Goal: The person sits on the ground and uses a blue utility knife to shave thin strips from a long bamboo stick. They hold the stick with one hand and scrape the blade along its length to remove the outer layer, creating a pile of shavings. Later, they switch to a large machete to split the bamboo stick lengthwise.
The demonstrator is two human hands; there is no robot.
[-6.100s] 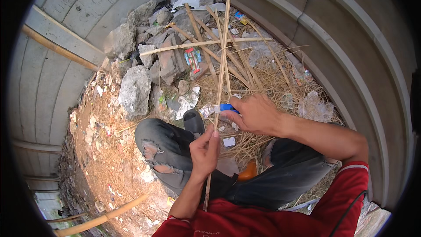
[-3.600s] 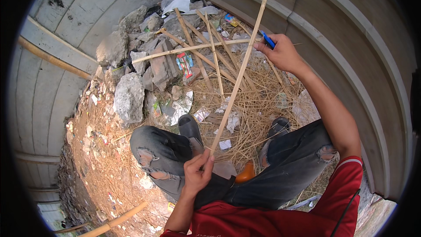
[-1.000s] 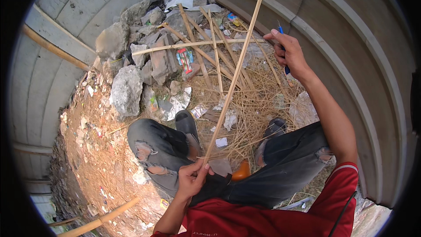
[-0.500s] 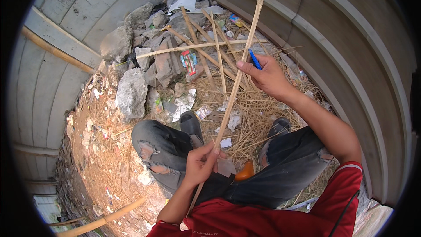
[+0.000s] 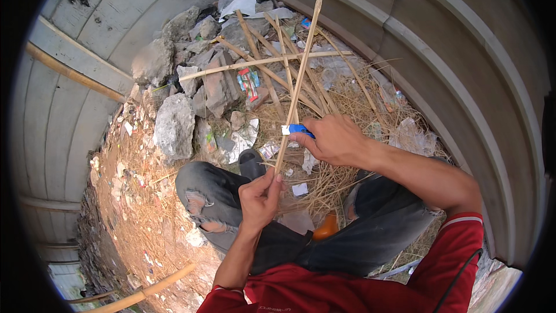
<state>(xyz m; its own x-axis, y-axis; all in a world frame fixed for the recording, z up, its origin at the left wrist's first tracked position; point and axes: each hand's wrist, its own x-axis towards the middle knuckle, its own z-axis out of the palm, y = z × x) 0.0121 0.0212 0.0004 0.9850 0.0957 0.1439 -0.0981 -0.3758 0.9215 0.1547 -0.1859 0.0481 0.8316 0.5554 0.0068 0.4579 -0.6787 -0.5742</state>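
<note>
A long bamboo strip (image 5: 299,81) slants up and away from my lap between my knees. My left hand (image 5: 259,200) is closed around its lower part, thumb on top. In my right hand (image 5: 333,139) is a blue utility knife (image 5: 301,131), gripped with the fingers curled round its handle. The bright, whitish front end of the knife lies across the strip, above my left hand. A thin curled shaving sticks out beside the left thumb. Where exactly the blade's edge meets the bamboo is too small to tell.
Beyond my feet, several bamboo strips (image 5: 255,62) lie crossed beside rocks (image 5: 175,126) and litter. Straw-like shavings (image 5: 330,188) cover the ground between my legs, near an orange object (image 5: 326,227). Corrugated metal walls (image 5: 457,75) stand close on the right and left.
My right hand has come down and nearer along the strip, turning the knife across it. The strip has slid toward me and tilted, its top end now in view. My left hand has risen slightly.
</note>
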